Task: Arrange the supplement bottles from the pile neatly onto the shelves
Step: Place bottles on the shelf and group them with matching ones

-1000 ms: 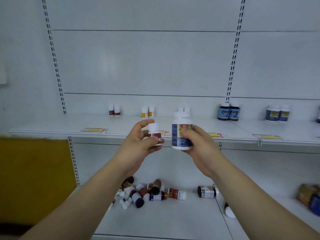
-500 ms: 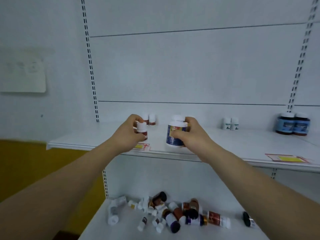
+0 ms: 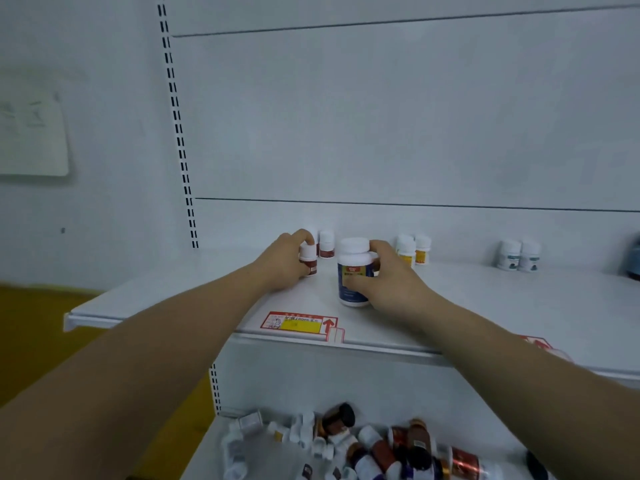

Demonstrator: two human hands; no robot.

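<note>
My left hand [image 3: 285,259] grips a small white bottle with a red label [image 3: 308,259], upright on the white upper shelf [image 3: 173,299], just in front of a matching red-labelled bottle [image 3: 326,243] at the back. My right hand [image 3: 388,280] grips a larger white bottle with a blue and yellow label [image 3: 353,271], standing upright on the same shelf to the right. The pile of mixed supplement bottles [image 3: 363,445] lies on the lower shelf beneath my arms.
Two yellow-labelled bottles [image 3: 414,249] and two grey-labelled bottles [image 3: 519,254] stand at the back of the upper shelf. A dark bottle [image 3: 633,261] shows at the right edge. A red and yellow price tag [image 3: 299,323] lies at the shelf's front edge.
Both hands have moved forward and down over the upper shelf, carrying their bottles. The bottles now stand on the shelf surface. The view has shifted left and closer.
</note>
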